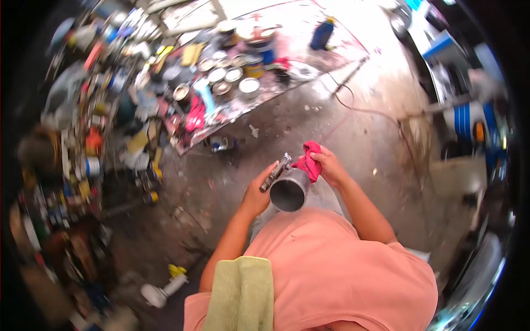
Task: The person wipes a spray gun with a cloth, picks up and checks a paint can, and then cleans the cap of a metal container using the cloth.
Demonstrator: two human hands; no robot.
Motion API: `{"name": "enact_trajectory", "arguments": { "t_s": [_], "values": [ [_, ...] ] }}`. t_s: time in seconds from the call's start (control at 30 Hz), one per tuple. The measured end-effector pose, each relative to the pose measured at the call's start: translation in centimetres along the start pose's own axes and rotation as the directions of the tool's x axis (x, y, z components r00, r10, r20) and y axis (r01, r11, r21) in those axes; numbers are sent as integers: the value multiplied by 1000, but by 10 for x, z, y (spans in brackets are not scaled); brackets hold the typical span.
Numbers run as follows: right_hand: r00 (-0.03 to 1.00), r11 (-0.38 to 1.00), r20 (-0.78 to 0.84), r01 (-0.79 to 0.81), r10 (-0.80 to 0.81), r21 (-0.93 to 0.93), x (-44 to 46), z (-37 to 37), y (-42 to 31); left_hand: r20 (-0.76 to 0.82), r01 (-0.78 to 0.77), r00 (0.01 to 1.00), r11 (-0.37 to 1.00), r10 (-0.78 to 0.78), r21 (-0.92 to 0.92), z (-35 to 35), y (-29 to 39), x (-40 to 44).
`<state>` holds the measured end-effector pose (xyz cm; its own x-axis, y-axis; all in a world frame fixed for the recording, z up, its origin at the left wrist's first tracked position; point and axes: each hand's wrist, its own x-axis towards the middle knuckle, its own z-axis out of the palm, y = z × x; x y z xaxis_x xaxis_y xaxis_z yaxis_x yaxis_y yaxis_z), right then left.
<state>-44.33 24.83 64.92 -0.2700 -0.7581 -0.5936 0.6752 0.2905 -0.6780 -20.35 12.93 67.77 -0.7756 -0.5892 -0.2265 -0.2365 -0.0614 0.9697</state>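
Observation:
My left hand [258,190] is wrapped round the handle side of a metal spray gun [275,173], whose open grey cup [289,193] faces up towards the camera. In my right hand [331,165] is a crumpled red cloth [311,160], pressed against the far right side of the cup. Both hands are in front of my torso. The fingers of my left hand are partly hidden behind the gun.
Paint cans [249,86] crowd a stained table [232,117] ahead, with a dark blue bottle [322,34] farther back. Shelves of clutter line the left. A hose [375,112] crosses the floor on the right, near a blue-striped white container [464,121].

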Motion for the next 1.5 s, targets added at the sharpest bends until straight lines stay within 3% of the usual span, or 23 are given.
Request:
{"name": "enact_trajectory", "arguments": {
  "t_s": [0.1, 0.2, 0.3, 0.33, 0.5, 0.6, 0.8, 0.9, 0.97, 1.03, 1.1, 1.2, 1.3, 1.4, 1.5],
  "values": [
    [978, 979, -136, 172, -156, 111, -38, -26, 8, 231, -38, 972, 999, 35, 7, 31, 38, 3],
    [941, 960, -275, 244, -200, 137, -69, -62, 22, 384, -60, 922, 998, 47, 24, 65, 62, 5],
    [934, 841, -266, 335, -237, 426, -125, -78, 12, 483, -67, 875, 996, 27, 65, 100, 78, 6],
    [920, 842, -297, 362, -255, 400, -137, -87, 16, 505, -71, 863, 995, 29, 64, 112, 83, 4],
    [911, 892, -333, 343, -241, 293, -174, -167, 55, 584, 34, 811, 999, -39, 19, 167, 94, -10],
    [894, 733, -379, 423, -240, 533, -224, -188, 49, 592, 93, 802, 996, -76, 3, 196, 95, -20],
    [843, 513, -285, 511, -456, 690, -308, -245, 27, 575, 146, 813, 988, -93, -47, 243, 102, -32],
    [799, 490, -205, 525, -565, 696, -315, -259, 30, 582, 151, 810, 984, -67, -97, 257, 98, -29],
    [786, 518, -366, 609, -498, 601, -324, -254, 28, 579, 216, 808, 970, -111, -115, 261, 96, -25],
    [758, 540, -472, 653, -451, 532, -330, -250, 31, 590, 148, 802, 988, -88, -53, 265, 97, -22],
    [735, 550, -530, 673, -422, 495, -328, -253, 44, 625, -63, 781, 995, 1, 77, 267, 103, -18],
    [692, 572, -652, 683, -309, 454, -317, -268, 71, 658, -5, 753, 1000, -1, 8, 268, 92, -9],
    [695, 578, -645, 681, -319, 449, -323, -275, 77, 693, -53, 721, 996, -15, 77, 274, 97, -6],
    [622, 572, -703, 734, -346, 367, -341, -249, 45, 745, -30, 667, 998, -19, 52, 279, 98, -1],
    [668, 606, -706, 668, -234, 431, -338, -245, 43, 778, -80, 628, 995, 9, 54, 289, 111, 1]
  ]
}}
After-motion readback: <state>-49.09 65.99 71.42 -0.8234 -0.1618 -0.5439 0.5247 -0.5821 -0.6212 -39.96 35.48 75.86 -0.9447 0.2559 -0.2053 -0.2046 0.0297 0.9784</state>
